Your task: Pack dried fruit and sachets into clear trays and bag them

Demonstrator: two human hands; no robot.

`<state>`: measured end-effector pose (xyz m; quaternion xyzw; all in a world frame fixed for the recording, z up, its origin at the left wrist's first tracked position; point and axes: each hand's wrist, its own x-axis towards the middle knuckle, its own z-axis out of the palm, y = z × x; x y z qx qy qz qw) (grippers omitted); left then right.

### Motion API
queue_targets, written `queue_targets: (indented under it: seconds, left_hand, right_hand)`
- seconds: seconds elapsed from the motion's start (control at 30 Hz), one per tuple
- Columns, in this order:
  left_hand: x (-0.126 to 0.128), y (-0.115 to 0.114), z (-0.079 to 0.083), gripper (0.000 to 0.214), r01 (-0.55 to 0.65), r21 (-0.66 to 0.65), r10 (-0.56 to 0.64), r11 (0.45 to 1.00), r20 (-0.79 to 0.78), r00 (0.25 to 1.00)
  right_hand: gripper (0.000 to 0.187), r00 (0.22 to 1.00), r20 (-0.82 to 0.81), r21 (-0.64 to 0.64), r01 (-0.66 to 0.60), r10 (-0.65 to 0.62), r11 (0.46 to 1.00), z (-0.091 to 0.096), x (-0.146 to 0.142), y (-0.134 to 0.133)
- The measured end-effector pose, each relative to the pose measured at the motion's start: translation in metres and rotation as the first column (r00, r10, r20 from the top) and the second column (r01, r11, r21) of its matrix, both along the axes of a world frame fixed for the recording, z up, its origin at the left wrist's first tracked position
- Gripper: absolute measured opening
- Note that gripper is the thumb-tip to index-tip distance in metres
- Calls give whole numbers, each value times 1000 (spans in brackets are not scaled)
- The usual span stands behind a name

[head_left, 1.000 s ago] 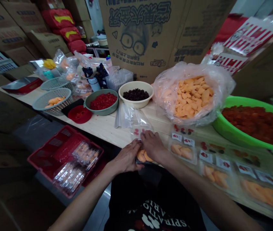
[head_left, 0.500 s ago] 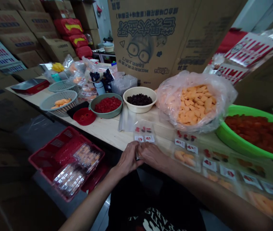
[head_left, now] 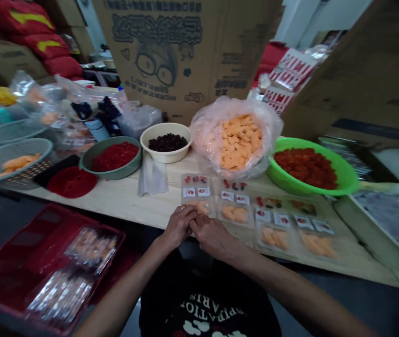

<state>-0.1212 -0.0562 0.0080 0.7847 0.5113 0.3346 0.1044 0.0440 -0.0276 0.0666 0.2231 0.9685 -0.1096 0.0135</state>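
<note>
At the table's near edge my left hand (head_left: pixel 179 226) and my right hand (head_left: pixel 210 233) meet, fingers curled together. Both pinch the near end of a clear plastic packet (head_left: pixel 188 183), whose lower part they cover. Red and dark dried pieces lie at its far end, two small printed sachets (head_left: pixel 197 192) across the middle, and orange slices (head_left: pixel 203 207) towards my fingers. Close by on the right lies a similar clear packet (head_left: pixel 235 204) with orange slices, sachets and dried pieces. More filled packets (head_left: pixel 275 229) continue the row to the right.
Behind the packets stand a green-grey bowl of red pieces (head_left: pixel 134 161), a cream bowl of dark fruit (head_left: pixel 181 155), a bag of orange slices (head_left: pixel 206 140) and a lime-green basin (head_left: pixel 349 182). Empty clear sleeves (head_left: pixel 153 178) lie left. Below is a red crate (head_left: pixel 20 252).
The view has swung right, showing more of the packet row. My hands stay together at the same packet and have shifted slightly, so its orange slices now show.
</note>
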Motion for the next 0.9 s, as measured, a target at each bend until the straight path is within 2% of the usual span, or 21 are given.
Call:
queue_targets:
  seconds: [0.1, 0.17, 0.2, 0.27, 0.3, 0.33, 0.4, 0.47, 0.53, 0.6, 0.7, 0.8, 0.87, 0.9]
  left_hand:
    - [11, 15, -1, 21, 103, 15, -102, 995, -77, 992]
    - [16, 19, 0, 22, 97, 4, -96, 995, -116, 989]
    - [18, 20, 1, 25, 84, -14, -85, 996, -129, 988]
    - [20, 21, 2, 37, 66, -56, -74, 996, -150, 986]
    - [21, 21, 2, 45, 64, -71, -75, 995, -163, 984]
    - [21, 21, 1, 52, 61, -77, -74, 995, -177, 981]
    - [20, 21, -4, 57, 45, -72, -59, 996, -204, 977]
    - [18, 20, -10, 59, 31, -79, -48, 996, -226, 973]
    - [14, 19, -16, 60, 30, -101, -54, 994, -236, 970]
    - [9, 17, -19, 57, 34, -120, -62, 992, -241, 968]
    - [6, 11, -17, 50, 19, -136, -52, 991, -241, 969]
    - [15, 2, -11, 52, 3, -183, -49, 983, -244, 969]
    - [33, -4, -10, 55, 5, -227, -64, 974, -253, 965]
    - [45, -4, -10, 56, 11, -243, -75, 970, -256, 964]
  right_hand:
    - [49, 992, -12, -86, 122, -123, 989, 7, 26, 10]
    - [44, 947, 16, -112, 322, -322, 940, 9, 48, 24]
    - [41, 887, 40, -83, 462, -461, 883, 8, 59, 34]
    - [36, 707, 66, 37, 703, -704, 710, 4, 79, 58]
    - [35, 629, 69, 84, 769, -774, 633, 1, 86, 69]
    - [35, 580, 74, 105, 804, -811, 585, -2, 92, 80]
    - [39, 527, 67, 59, 846, -847, 530, -9, 98, 99]
    - [43, 441, 25, -144, 890, -897, 433, -13, 98, 112]
    - [39, 343, 10, -398, 863, -939, 311, -14, 95, 121]
    - [24, 312, 39, -582, 779, -949, 232, -13, 93, 127]
    - [13, 337, 67, -705, 682, -939, 194, -10, 98, 126]
    - [16, 317, 24, -820, 549, -948, 162, -7, 129, 114]
    - [24, 190, -12, -913, 399, -982, 89, -5, 166, 104]
    - [28, 86, -14, -920, 389, -996, 47, -4, 188, 100]
